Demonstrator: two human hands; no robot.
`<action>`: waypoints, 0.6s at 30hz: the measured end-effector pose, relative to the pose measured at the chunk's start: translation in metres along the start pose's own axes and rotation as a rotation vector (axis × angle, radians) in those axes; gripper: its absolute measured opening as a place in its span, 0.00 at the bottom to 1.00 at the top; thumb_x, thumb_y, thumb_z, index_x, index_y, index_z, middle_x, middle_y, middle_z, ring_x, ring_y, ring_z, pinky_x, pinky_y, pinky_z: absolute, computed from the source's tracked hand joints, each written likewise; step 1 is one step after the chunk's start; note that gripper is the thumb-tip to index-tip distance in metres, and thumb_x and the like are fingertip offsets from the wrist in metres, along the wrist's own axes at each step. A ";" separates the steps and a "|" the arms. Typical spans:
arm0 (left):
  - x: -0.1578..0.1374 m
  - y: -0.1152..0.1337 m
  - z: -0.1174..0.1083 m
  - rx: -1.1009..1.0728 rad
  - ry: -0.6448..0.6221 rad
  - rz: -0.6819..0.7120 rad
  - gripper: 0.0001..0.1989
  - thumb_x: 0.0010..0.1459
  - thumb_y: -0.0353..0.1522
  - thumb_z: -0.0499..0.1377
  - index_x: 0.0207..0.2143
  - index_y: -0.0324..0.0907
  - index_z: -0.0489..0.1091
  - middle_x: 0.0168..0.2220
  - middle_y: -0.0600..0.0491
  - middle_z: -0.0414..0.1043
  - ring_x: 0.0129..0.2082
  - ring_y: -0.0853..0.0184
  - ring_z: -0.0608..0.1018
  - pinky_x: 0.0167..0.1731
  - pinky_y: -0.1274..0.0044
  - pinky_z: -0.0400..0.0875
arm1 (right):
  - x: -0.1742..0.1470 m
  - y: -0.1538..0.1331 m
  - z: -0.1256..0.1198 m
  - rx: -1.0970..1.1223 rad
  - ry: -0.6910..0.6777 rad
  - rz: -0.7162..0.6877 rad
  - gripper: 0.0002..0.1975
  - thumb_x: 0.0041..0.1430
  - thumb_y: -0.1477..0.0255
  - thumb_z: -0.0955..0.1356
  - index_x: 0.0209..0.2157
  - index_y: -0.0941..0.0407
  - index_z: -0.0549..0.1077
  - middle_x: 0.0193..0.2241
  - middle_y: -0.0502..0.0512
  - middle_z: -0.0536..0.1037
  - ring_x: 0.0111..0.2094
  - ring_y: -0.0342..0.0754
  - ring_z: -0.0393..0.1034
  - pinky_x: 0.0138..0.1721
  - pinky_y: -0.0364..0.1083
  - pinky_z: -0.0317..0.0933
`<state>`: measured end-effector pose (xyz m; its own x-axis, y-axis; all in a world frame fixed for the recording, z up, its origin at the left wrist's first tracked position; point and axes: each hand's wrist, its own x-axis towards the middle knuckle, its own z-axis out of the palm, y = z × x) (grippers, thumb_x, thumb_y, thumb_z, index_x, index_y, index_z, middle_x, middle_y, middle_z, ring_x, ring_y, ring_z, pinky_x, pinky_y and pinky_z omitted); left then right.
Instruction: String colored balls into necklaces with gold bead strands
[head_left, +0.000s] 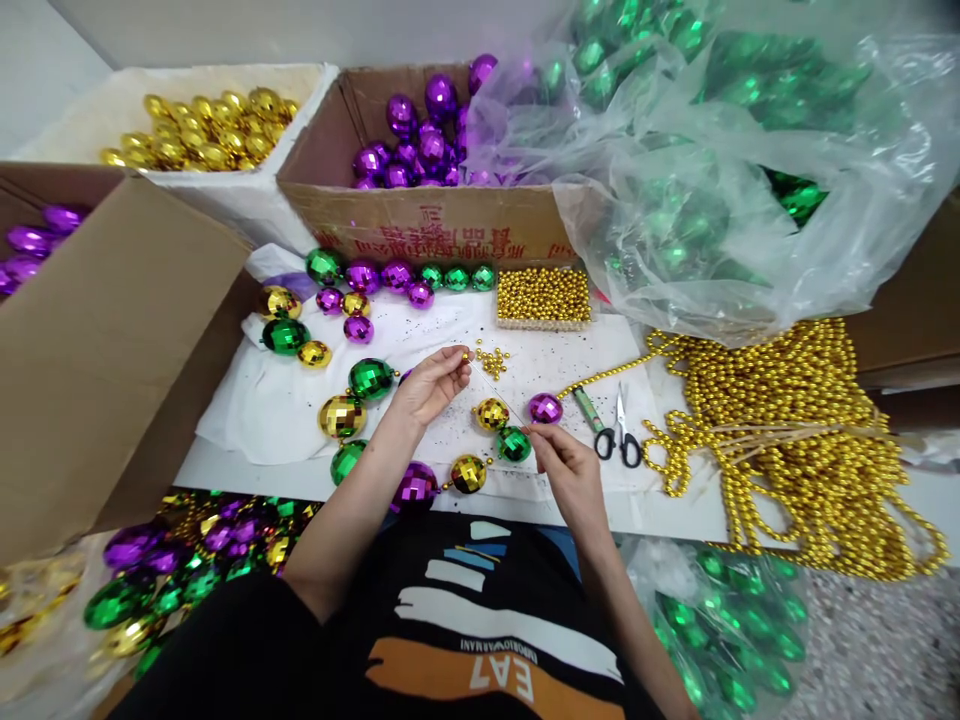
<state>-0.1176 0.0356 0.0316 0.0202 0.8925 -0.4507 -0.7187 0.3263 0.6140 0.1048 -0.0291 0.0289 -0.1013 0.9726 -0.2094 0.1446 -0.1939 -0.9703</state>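
My left hand (435, 383) pinches a small gold bead (466, 357) between thumb and fingertips, above the white cloth. A thin clear thread (495, 385) runs from there down to my right hand (568, 468), whose fingertips are closed on it. Beside the right fingertips lies a green faceted ball (514, 444), next to a gold faceted ball (491, 414). A purple faceted ball (545, 408) joins a gold bead string. Loose gold beads (493, 362) are scattered just right of my left fingertips. Larger strung balls, such as a purple one (415, 484), pass under my left forearm.
Behind stand a bead-filled tray (544, 322), a cardboard box (450, 225) of purple balls and a white box (172, 178) of gold ones. Scissors (619, 437) and a green-labelled tool (587, 408) lie right, before heaped gold bead strings (795, 420). A plastic bag (675, 180) overhangs the back right.
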 end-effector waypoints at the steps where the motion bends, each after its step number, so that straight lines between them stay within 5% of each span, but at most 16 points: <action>1: -0.001 0.001 0.000 0.009 -0.004 0.005 0.03 0.55 0.23 0.63 0.32 0.37 0.74 0.29 0.54 0.74 0.27 0.77 0.76 0.30 0.85 0.72 | 0.000 0.000 0.000 0.005 -0.002 0.002 0.12 0.58 0.62 0.69 0.36 0.55 0.78 0.23 0.49 0.72 0.23 0.42 0.59 0.26 0.42 0.56; 8: -0.007 -0.014 0.010 0.247 -0.105 0.035 0.14 0.45 0.28 0.70 0.36 0.38 0.74 0.30 0.55 0.75 0.24 0.76 0.75 0.27 0.83 0.70 | 0.009 0.005 0.012 0.094 -0.037 0.027 0.10 0.57 0.63 0.69 0.32 0.56 0.73 0.21 0.46 0.65 0.23 0.41 0.57 0.25 0.41 0.52; 12: -0.016 -0.023 0.017 0.460 -0.217 0.048 0.13 0.46 0.32 0.70 0.35 0.40 0.75 0.32 0.52 0.77 0.26 0.73 0.75 0.29 0.79 0.71 | 0.015 0.009 0.016 0.286 -0.097 0.151 0.12 0.53 0.62 0.72 0.33 0.55 0.71 0.20 0.45 0.63 0.20 0.39 0.52 0.20 0.40 0.44; 15: -0.018 -0.006 0.008 0.642 -0.235 0.159 0.12 0.50 0.35 0.68 0.39 0.45 0.76 0.41 0.50 0.78 0.35 0.67 0.78 0.34 0.75 0.74 | 0.017 0.011 0.010 0.457 -0.238 0.238 0.14 0.52 0.61 0.73 0.35 0.55 0.72 0.19 0.45 0.66 0.18 0.38 0.51 0.19 0.40 0.43; 18: -0.010 0.035 -0.018 0.764 -0.050 0.341 0.13 0.50 0.36 0.66 0.40 0.44 0.76 0.43 0.50 0.77 0.37 0.66 0.77 0.36 0.75 0.72 | 0.019 0.012 0.002 0.556 -0.258 0.257 0.13 0.49 0.62 0.75 0.33 0.54 0.74 0.24 0.50 0.72 0.19 0.39 0.55 0.19 0.41 0.47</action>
<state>-0.1552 0.0326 0.0461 -0.0690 0.9874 -0.1421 -0.0222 0.1408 0.9898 0.1024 -0.0137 0.0129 -0.3734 0.8379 -0.3981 -0.3266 -0.5204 -0.7890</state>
